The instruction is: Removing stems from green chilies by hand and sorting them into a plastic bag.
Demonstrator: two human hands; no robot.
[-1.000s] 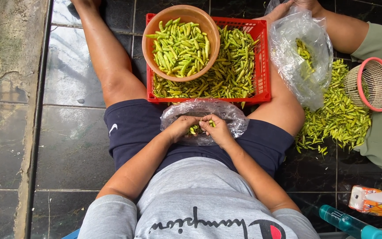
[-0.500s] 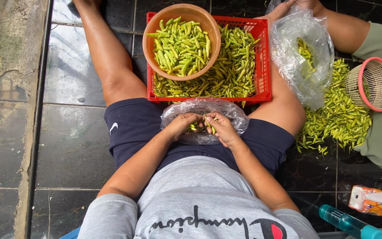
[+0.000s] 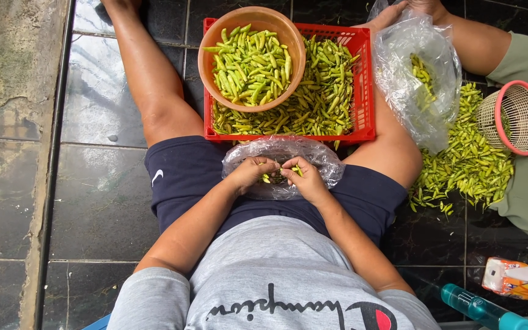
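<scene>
I sit on a dark tiled floor with my legs apart. My left hand (image 3: 250,173) and my right hand (image 3: 302,178) meet over a clear plastic bag (image 3: 322,159) lying on my lap. Both pinch small green chilies (image 3: 268,178) at the bag's mouth. Just beyond my hands stands a red plastic crate (image 3: 362,91) full of green chilies. An orange bowl (image 3: 206,58) heaped with more chilies rests on the crate's left part.
On the right another person holds a clear bag (image 3: 417,79) with some chilies and a pink-rimmed basket (image 3: 514,116), beside a pile of chilies (image 3: 465,165) on the floor. A teal bottle (image 3: 478,307) and an orange packet (image 3: 511,278) lie lower right. A concrete strip (image 3: 7,122) runs along the left.
My hands stay on the lap bag and have only shifted their fingers slightly on the chilies. The other person's basket hand has moved a little.
</scene>
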